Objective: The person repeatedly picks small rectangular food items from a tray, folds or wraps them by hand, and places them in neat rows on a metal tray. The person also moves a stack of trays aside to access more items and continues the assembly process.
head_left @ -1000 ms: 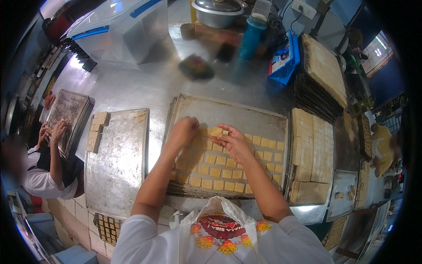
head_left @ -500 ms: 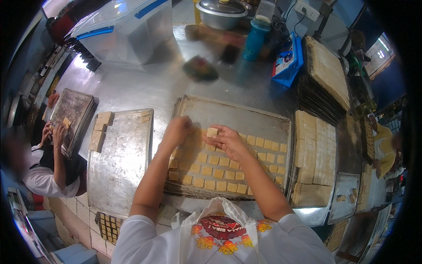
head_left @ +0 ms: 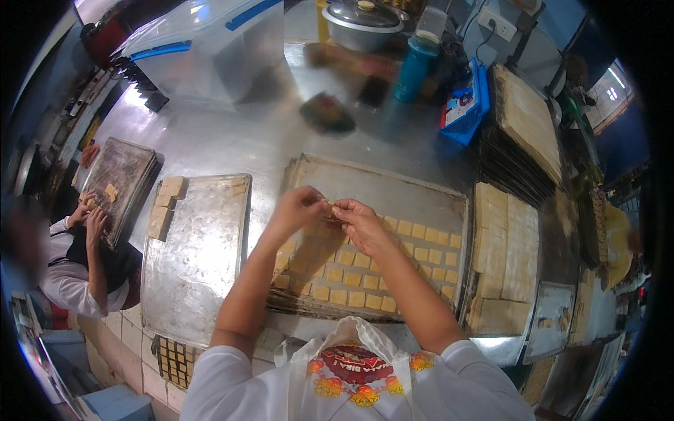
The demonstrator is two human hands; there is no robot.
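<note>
Got a chunky see-through bin (head_left: 210, 70) with blue clips (head_left: 161, 50) back left, a lidded silver pot (head_left: 361, 38), a teal bottle (head_left: 413, 74) near it, and a wall outlet (head_left: 505, 29) with a plug (head_left: 492, 24) in it.

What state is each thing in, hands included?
Left hand: fingers bent, tips meeting the right's; grip unclear
Right hand: fingers bent, tips at the left's; grip unclear
Pale yellow squares: cut, laid in rows
Middle tray: partly filled, far strip bare
Left tray: mostly bare, blocks at far-left corner
Right-hand slab: divided into pieces
Silver pot: lidded
Teal bottle: upright
Wall socket: plug in
</note>
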